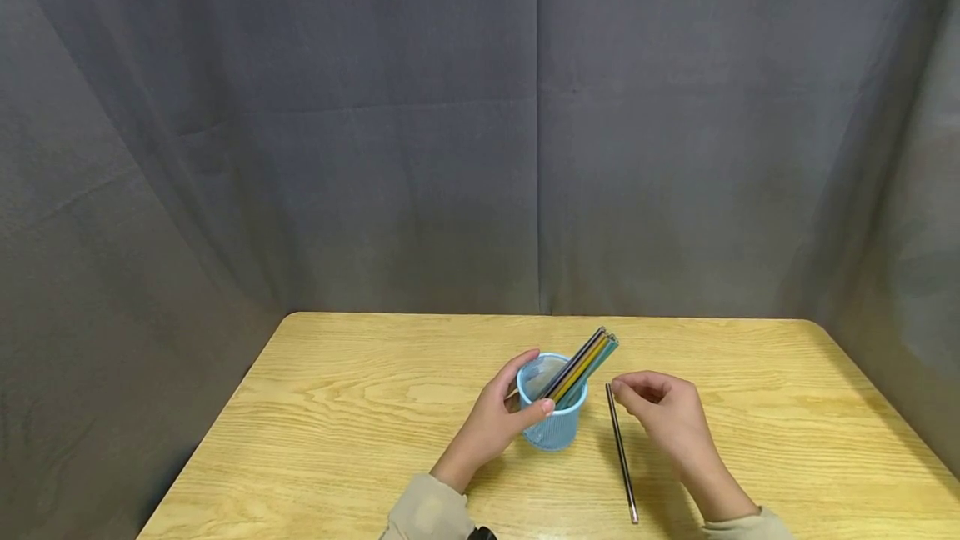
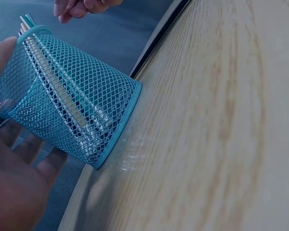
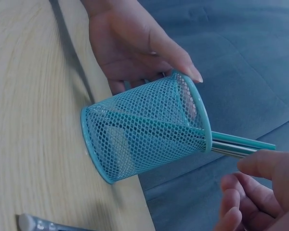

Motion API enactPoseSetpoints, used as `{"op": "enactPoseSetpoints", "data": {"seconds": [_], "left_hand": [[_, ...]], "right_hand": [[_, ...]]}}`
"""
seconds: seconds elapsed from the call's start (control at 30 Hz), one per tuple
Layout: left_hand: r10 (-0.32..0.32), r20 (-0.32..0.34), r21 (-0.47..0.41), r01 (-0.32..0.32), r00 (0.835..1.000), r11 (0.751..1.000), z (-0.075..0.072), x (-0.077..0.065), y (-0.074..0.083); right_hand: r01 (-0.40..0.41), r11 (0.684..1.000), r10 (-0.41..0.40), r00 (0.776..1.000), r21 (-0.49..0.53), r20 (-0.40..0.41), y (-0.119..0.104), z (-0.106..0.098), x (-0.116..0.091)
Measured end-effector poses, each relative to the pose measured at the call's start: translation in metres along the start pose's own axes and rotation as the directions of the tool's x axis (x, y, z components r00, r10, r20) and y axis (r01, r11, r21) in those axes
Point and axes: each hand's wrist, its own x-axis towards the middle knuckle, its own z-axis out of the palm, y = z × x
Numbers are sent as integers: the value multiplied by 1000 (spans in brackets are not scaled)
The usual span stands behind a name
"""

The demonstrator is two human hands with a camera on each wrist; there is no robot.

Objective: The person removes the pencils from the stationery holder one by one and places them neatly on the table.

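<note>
Left grip (image 1: pixel 497 415) round light-blue mesh cup (image 1: pixel 552 433); slim dark, yellow and green pencils (image 1: pixel 579 369) inside, leaning rightward. Right grip (image 1: pixel 666 411) loosely curled, unladen; slim black pencil (image 1: pixel 622 457) on desk (image 1: pixel 337 440) just beside.

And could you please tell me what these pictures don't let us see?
Head view: how many pencils are in the cup; they overlap.
Head view: several fingers of the left hand, hidden by that hand and the cup.
Head view: what the black thing by the left sleeve is, cut off by the bottom edge.
Right wrist view: most of the loose pencil, beyond the bottom edge.
</note>
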Motion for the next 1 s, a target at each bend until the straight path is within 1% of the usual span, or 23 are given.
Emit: {"op": "enactPoseSetpoints", "data": {"seconds": [0.33,0.57,1.0], "left_hand": [[9,2,-20,-9,1000,1000,0,1,-2],[4,2,-19,-4,1000,1000,0,2,-3],[-6,-10,-21,5,1000,1000,0,1,0]], "right_hand": [[46,999,-46,999,24,-11,-6,1,0],[46,999,-46,999,19,-11,-9,3,1],[70,997,-70,997,30,-12,-8,9,2]]}}
